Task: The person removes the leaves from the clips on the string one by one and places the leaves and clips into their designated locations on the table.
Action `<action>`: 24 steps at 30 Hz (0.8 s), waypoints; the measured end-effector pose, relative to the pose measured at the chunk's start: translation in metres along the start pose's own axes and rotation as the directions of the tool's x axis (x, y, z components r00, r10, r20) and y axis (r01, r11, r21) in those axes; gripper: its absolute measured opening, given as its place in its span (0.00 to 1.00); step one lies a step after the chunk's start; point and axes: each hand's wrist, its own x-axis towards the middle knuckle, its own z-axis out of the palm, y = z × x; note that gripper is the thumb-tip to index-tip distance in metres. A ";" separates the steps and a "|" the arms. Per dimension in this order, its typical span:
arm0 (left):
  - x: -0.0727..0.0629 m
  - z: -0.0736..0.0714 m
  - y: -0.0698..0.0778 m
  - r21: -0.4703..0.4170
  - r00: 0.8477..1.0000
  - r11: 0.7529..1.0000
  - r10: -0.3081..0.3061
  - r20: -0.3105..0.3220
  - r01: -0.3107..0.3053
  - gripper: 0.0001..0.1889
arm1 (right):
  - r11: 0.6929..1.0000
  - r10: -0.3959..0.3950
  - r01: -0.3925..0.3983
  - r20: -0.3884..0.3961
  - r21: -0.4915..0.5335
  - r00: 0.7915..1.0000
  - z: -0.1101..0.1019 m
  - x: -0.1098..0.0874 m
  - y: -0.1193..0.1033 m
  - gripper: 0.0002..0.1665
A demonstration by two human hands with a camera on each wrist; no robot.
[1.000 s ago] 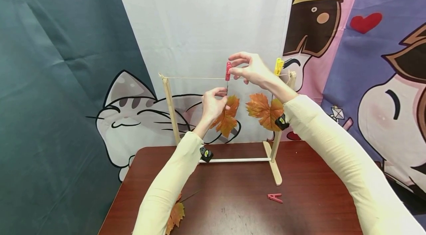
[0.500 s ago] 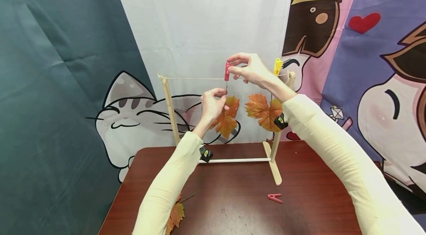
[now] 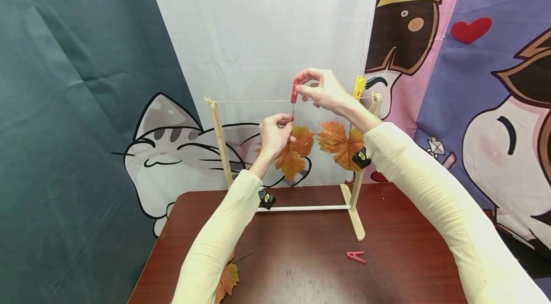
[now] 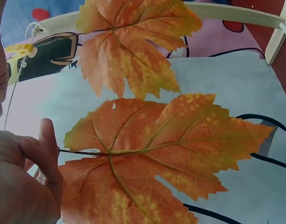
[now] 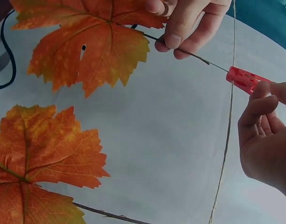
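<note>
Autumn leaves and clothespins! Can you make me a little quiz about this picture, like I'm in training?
1. Fill in the blank: the left hand pinches an autumn leaf by its ____.
2. True or false: the yellow clothespin is clipped to the string.
3. Which hand holds the red clothespin?

Key: 1. stem; 2. true; 3. the right hand.

Pale wooden frame (image 3: 356,220) near far edge of dark reddish-brown wooden surface (image 3: 301,256); printed fabric backdrop (image 3: 258,22) behind. Thin beige string (image 3: 249,101) across frame top. Yellow plastic clothespin (image 3: 359,87) at string's right end, orange lobed leaf (image 3: 340,144) below. Left of these, red plastic clothespin (image 3: 294,92) at string, second orange lobed leaf (image 3: 294,153) below. On surface: pinkish-red plastic clothespin (image 3: 355,256) before frame; third orange lobed leaf (image 3: 229,277) toward left edge.
</note>
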 end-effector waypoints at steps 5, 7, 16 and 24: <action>0.000 -0.002 0.002 -0.013 1.000 1.000 0.014 0.006 -0.014 0.07 | 1.000 -0.008 0.008 -0.031 0.007 0.999 0.002 -0.001 -0.002 0.13; 0.000 -0.002 0.002 -0.018 1.000 1.000 0.012 0.006 -0.012 0.07 | 1.000 -0.010 0.011 -0.038 0.015 0.999 0.002 -0.001 -0.003 0.13; 0.000 -0.003 0.001 -0.034 1.000 0.999 0.002 0.001 -0.002 0.07 | 0.997 -0.037 0.041 -0.080 0.058 0.996 0.003 0.001 -0.005 0.11; -0.002 -0.004 0.002 -0.021 1.000 1.000 0.007 0.003 -0.007 0.07 | 0.994 -0.054 0.062 -0.093 0.087 0.994 0.001 -0.001 -0.006 0.12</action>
